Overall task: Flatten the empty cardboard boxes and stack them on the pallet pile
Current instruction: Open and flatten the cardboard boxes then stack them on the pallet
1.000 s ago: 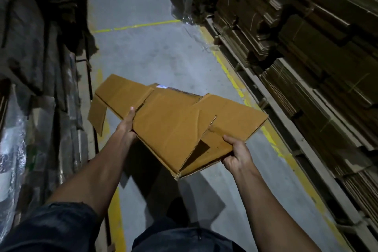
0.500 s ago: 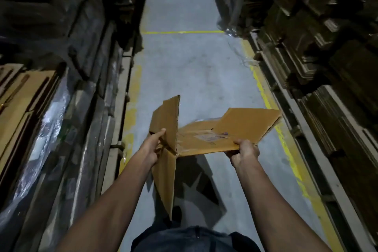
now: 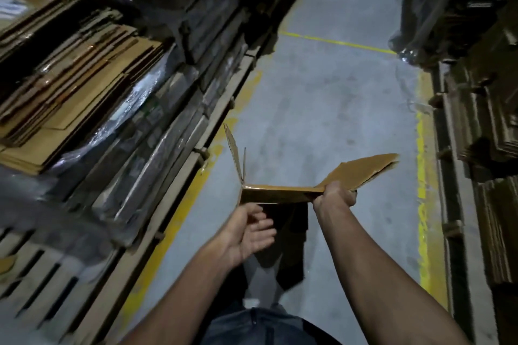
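The right hand is gripping the flattened cardboard box with fingers curled round its near edge, holding it out over the aisle floor almost edge-on to the camera, probably so that it is staying clear of the body while it is being carried to a stack. One flap is standing up at the box's left end and another is angling away past the right hand, so the box is not lying fully flat. The left hand is hanging just below the box's left end, fingers loosely spread and holding nothing; whether it is touching the cardboard is hard to tell through the blur. The pallet pile of flattened cardboard is sitting to the left, well apart from the box, above wrapped bundles. The aisle between the yellow floor lines is leaving open room ahead, while stacked cardboard is crowding the right edge.
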`<state>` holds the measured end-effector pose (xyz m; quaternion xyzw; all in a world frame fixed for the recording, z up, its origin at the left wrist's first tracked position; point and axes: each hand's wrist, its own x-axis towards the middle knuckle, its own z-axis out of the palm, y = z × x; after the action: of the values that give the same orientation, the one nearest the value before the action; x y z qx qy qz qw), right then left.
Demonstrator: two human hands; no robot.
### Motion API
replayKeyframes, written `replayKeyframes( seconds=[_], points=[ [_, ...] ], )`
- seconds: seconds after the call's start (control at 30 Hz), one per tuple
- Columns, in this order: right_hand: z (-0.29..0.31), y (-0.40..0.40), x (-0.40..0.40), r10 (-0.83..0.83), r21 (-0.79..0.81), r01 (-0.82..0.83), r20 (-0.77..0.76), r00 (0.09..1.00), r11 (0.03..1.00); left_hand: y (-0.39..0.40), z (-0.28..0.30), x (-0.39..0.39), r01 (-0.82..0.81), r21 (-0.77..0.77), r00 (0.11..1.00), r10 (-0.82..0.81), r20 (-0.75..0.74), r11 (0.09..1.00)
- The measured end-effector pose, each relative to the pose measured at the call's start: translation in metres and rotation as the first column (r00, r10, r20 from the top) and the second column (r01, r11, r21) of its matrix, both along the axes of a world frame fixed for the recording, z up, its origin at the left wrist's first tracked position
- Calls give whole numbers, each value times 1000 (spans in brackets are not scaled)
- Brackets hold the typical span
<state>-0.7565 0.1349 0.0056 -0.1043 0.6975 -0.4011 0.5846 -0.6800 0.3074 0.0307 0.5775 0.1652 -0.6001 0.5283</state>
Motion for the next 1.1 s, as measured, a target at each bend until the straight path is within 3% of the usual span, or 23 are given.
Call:
replayKeyframes(
  seconds=[0.1, 0.2, 0.37, 0.53, 0.63, 0.77, 0.9, 1.1],
  points=[
    [-7, 3, -10, 61, 10, -60, -20, 998, 998, 15, -24, -31, -310, -61, 949, 305, -80, 949],
    [-19, 8, -18, 104, 7, -104, -17, 994, 995, 27, -35, -43, -574, -88, 819, 569, -74, 814],
    [-32, 5, -26, 190, -75, -193, -38, 981, 978, 52, -48, -26, -750, -111, 661, 740, -123, 652],
    [-32, 5, -37, 325, -93, -326, -26, 945, 941, 85, -64, -2, -823, -42, 565, 811, -151, 566],
    [-27, 11, -43, 455, -106, -459, -61, 889, 882, 105, -71, 7, -763, 65, 636, 765, -100, 643],
    [-26, 13, -56, 583, -140, -590, -93, 807, 795, 111, -70, 16, -452, 181, 889, 457, 15, 873],
    [-32, 10, -71, 646, -166, -645, -56, 761, 746, 109, -85, 32, -312, 288, 939, 339, -48, 905],
    [-47, 10, -92, 657, -181, -643, 21, 754, 744, 109, -135, 54, -192, 466, 965, 254, -72, 864]
  ],
)
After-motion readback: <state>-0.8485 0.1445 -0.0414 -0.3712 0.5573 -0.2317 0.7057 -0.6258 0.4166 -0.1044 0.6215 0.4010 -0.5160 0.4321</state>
